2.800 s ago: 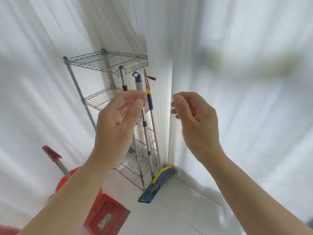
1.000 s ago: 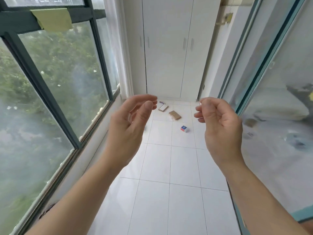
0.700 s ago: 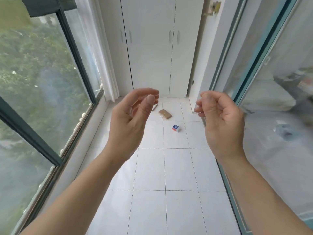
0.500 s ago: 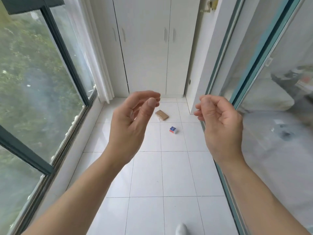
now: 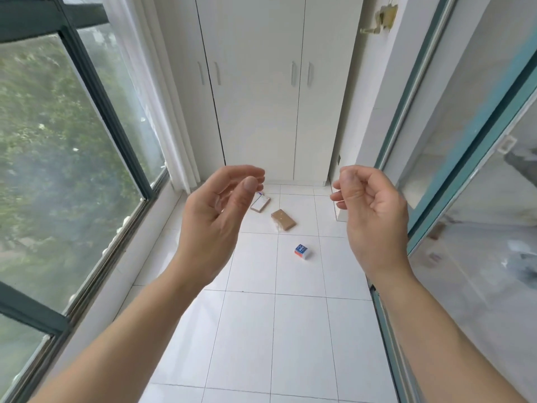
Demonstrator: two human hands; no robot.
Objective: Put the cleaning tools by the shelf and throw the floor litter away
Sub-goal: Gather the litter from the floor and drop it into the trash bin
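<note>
Nearest, the left hand (image 5: 212, 225) and right hand (image 5: 372, 216) hang loosely curled, each grip empty. Beyond, on the white floor (image 5: 261, 330), lie a small blue box (image 5: 302, 251), a brown packet (image 5: 283, 219) and a white-faced card (image 5: 260, 203), its top corner hidden by left fingertips (image 5: 251, 183). Farthest stands a white cupboard (image 5: 261, 97).

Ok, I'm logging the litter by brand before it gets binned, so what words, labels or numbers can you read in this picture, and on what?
No text can be read.
small blue, white and red box: blue printed top face, print too small and blurred to read.
white-faced flat packet: no legible print.
brown flat packet: plain, no visible lettering.
left hand and right hand: both empty, holding nothing with writing.
</note>
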